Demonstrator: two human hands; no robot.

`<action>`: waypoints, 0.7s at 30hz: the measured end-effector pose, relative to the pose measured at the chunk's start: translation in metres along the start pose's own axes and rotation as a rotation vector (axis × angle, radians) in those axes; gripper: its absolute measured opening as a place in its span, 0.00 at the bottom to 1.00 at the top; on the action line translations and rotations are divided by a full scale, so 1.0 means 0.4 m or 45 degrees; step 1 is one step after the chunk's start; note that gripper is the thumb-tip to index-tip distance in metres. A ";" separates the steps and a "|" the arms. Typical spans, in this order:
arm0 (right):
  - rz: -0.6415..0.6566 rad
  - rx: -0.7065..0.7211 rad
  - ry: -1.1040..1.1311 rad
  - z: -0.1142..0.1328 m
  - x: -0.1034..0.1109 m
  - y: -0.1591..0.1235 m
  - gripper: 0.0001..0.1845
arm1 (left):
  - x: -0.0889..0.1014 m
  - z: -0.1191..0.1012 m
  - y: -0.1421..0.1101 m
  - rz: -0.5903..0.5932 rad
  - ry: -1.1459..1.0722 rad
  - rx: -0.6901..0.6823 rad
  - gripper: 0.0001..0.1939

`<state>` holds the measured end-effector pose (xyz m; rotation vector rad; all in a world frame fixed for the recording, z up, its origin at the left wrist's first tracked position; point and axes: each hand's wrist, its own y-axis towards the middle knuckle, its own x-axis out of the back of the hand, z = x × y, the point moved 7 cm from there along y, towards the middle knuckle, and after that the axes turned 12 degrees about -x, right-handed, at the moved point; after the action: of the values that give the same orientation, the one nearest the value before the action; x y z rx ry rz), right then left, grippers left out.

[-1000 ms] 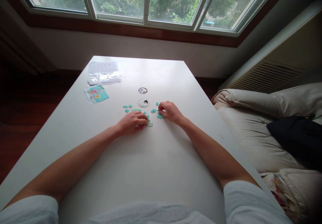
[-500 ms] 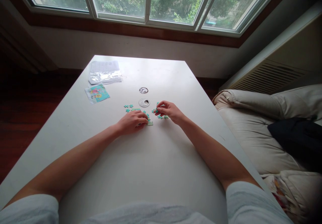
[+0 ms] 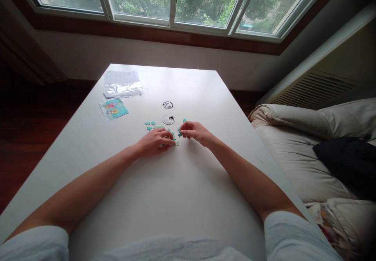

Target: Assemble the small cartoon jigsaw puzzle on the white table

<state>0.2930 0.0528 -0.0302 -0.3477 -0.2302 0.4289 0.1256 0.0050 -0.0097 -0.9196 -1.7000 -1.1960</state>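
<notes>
My left hand (image 3: 156, 141) rests on a partly joined jigsaw puzzle (image 3: 176, 143), its fingers curled over the pieces and the thumb by the near edge. Most of that section is hidden under the hand. My right hand (image 3: 197, 132), just to the right, pinches a small turquoise puzzle piece (image 3: 179, 132) between thumb and fingertips. One loose puzzle piece (image 3: 184, 120) lies beyond the right fingers. To the far left of the joined part are several more loose puzzle pieces (image 3: 149, 128).
Two round inserts, a far one (image 3: 167, 105) and a near one (image 3: 168, 119), sit in the white table (image 3: 164, 198). A picture card (image 3: 114, 108) and a clear plastic sleeve (image 3: 122, 84) lie at the far left. A cushioned sofa (image 3: 282, 147) stands along the right side.
My right hand has moved slightly left and nearer me, its fingers closing together over the pieces there. The left thumb has shifted a little right along the joined puzzle.
</notes>
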 end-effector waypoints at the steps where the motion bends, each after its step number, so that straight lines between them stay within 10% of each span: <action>1: -0.011 0.039 -0.077 -0.001 -0.004 0.001 0.12 | 0.000 0.000 0.000 -0.001 -0.001 -0.001 0.14; 21: -0.324 0.267 -0.750 -0.001 -0.044 -0.011 0.03 | -0.005 0.005 0.000 -0.011 -0.037 0.003 0.16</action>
<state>0.2792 0.0409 -0.0315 0.0243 -0.7888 0.2907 0.1258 0.0065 -0.0122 -0.9334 -1.7300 -1.1910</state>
